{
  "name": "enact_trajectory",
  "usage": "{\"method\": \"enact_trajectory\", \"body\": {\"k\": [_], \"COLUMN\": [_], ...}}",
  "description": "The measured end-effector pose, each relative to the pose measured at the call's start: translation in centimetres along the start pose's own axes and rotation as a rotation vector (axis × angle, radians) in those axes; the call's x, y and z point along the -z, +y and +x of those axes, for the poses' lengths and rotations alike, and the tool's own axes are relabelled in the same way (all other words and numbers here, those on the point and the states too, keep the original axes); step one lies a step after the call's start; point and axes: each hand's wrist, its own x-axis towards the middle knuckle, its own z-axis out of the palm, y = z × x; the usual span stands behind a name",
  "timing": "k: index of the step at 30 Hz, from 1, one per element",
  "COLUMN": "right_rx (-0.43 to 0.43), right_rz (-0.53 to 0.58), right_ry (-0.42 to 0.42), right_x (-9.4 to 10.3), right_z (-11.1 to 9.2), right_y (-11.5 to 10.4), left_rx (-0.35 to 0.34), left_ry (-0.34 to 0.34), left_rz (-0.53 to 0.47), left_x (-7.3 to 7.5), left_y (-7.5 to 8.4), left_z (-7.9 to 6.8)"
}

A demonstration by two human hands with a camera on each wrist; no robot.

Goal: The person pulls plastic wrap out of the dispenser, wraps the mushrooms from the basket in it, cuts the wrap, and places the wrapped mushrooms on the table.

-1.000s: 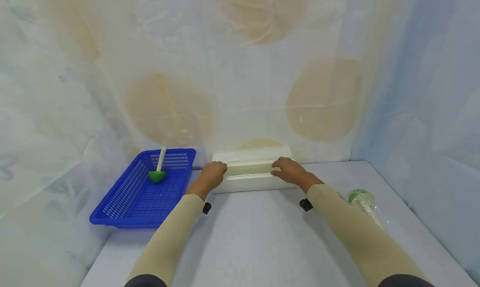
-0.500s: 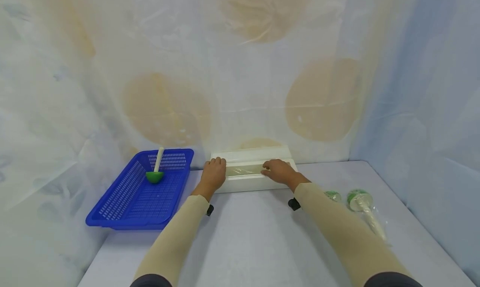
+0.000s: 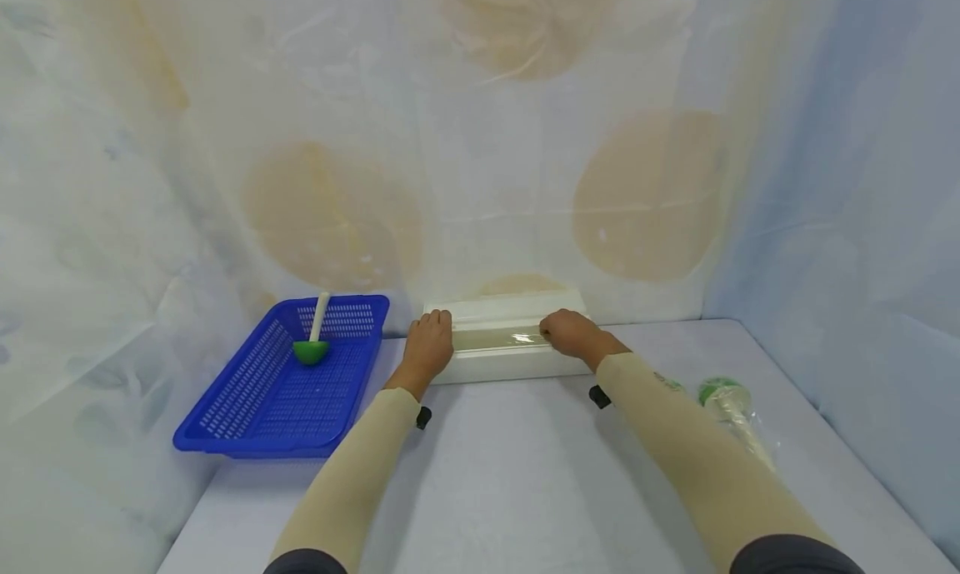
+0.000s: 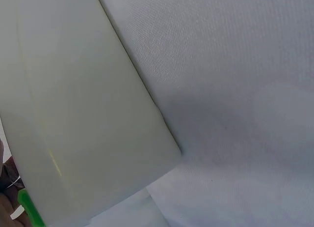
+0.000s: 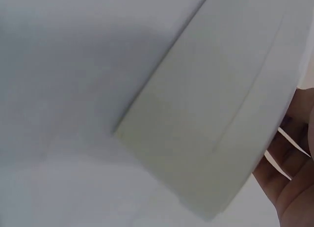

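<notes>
Two ends of the white box (image 3: 510,366) are occupying my hands in the head view: my left hand (image 3: 429,345) is gripping the left end, its fingers (image 3: 441,318) bending over the rim, while my right hand (image 3: 574,335) is closing into a tight bunch at the right end. Whether it is pinching the clear film (image 3: 491,338) or only touching it, I cannot tell. The box is lying lengthwise on the white cloth (image 3: 495,474), its lid (image 3: 504,309) leaning open at the back and the film showing between my hands. Left of the box, the blue basket (image 3: 300,411) is holding a green ladle (image 3: 311,353) with a white handle; right of the box and nearer to me, a plastic-wrapped thing (image 3: 723,396) with a green end is lying beside my right sleeve (image 3: 690,449). From the left wrist, the box's smooth wall is filling the left side and the cloth is spreading beyond its edge; my grip is not showing clearly. From the right wrist, the box is slanting across the right side, and my bent fingers are showing just past its edge, slim gaps parting them.
</notes>
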Motion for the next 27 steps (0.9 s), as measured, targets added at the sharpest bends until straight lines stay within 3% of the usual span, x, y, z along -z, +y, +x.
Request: {"method": "enact_trajectory", "body": {"k": [4,7,13,17,20,27], "right_rx": [-0.055,-0.048,-0.048,-0.067,-0.027,0.122], "right_rz": [-0.106,-0.100,0.116,0.216,0.165,-0.250], "right_ry": [-0.030,-0.010,0.073,0.056,0.052,0.111], "right_x": [0.4,0.4,-0.4,-0.7,-0.4,0.8], "right_z": [-0.3,-0.3,-0.1,0.0,-0.1,-0.6], "right_y": [0.6,0.6,0.1,0.0,0.3,1.3], "left_rx": [-0.024,-0.049,-0.060,-0.048,-0.053,-0.084], "left_ry": [0.006,0.029,0.052,0.032,0.037,0.093], "left_rz": [0.045,0.125,0.180,0.169,0.173,0.244], "left_x": [0.0,0.2,0.7,0.5,0.3,0.4], "left_y": [-0.1,-0.2,-0.2,0.0,0.2,0.8], "left_z": [-0.1,-0.1,-0.1,-0.2,-0.2,0.2]}}
